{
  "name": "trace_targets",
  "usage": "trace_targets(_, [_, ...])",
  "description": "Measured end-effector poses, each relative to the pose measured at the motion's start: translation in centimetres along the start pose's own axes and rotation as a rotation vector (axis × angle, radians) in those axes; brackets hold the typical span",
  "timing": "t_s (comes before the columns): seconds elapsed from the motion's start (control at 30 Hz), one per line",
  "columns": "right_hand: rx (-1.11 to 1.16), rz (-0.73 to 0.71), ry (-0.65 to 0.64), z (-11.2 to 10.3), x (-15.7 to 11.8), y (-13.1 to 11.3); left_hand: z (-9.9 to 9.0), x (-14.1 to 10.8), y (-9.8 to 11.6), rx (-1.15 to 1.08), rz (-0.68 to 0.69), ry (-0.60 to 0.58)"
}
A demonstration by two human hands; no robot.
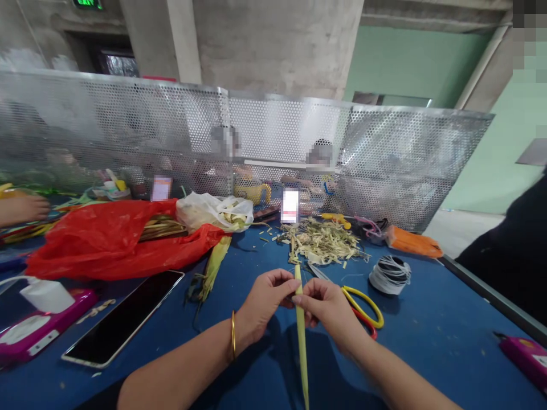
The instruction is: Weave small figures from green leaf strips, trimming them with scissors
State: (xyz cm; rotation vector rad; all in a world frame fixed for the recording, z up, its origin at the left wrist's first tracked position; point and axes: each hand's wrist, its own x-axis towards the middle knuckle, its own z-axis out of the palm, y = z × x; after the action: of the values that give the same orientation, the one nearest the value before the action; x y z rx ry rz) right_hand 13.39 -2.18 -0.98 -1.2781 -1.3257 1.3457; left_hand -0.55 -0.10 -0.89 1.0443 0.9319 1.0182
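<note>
My left hand (267,302) pinches a long, narrow, pale green husk strip (302,353) between thumb and fingers. Just below and to the right, my right hand (327,307) pinches the same strip. It runs toward me, tapering at the lower end. Scissors with yellow and red handles (371,307) lie beside my right hand, partly hidden by it. Beyond the hands is a heap of dry husk scraps (327,242). On the right stands a spool of whitish cord (390,275). A husk bundle with a dark frayed end (213,267) lies to the left.
A red plastic bag (106,239) and white bag (209,209) lie at left, near a dark-screened phone (126,319) and a magenta power strip (47,327). Behind rises a perforated metal partition (282,125). Another person's hand (25,208) is far left. An orange packet (412,242) lies at right.
</note>
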Motion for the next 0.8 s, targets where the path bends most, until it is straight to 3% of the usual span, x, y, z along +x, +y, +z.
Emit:
trace_targets(0.13, [0.018, 0.037, -0.025, 0.4, -0.3, -0.1, 0.0, -0.1, -0.1, -0.100, -0.134, -0.025])
trace_targets(0.3, [0.037, 0.034, -0.031, 0.7, -0.2, 0.2, 0.0, -0.3, 0.1, -0.137, -0.197, -0.062])
trace_targets(0.6, [0.028, 0.004, -0.026, 0.1, 0.2, 0.4, -0.3, 0.1, -0.2, -0.003, -0.105, -0.012])
trace_targets(0.8, [0.063, -0.037, 0.014, -0.7, 0.5, 0.1, 0.1, -0.4, -0.3, 0.115, -0.084, -0.093])
